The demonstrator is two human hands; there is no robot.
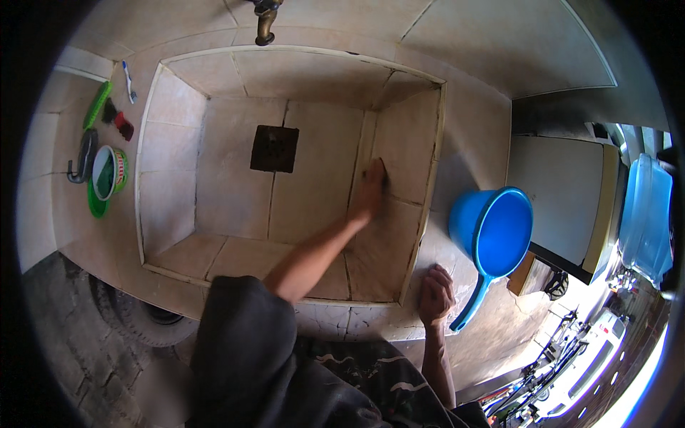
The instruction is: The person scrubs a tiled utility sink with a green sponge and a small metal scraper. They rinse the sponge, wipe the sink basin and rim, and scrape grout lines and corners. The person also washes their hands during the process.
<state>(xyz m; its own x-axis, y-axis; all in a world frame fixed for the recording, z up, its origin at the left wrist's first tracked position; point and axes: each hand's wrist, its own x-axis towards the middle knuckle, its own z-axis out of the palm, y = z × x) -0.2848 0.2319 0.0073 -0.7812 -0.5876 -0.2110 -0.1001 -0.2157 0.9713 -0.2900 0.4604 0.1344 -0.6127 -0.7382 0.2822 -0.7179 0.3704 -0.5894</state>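
Touching flat, beige-tiled basin wall immediately rightward: left hand, nearer, grip unclear. Right hand: fingers curled in, outside basin.

On my remote feed I have a wash area, home or workshop I cannot tell: a tiled basin around the left hand, brass tap beyond it, blue dipper beside the right hand, white vehicle farther right.
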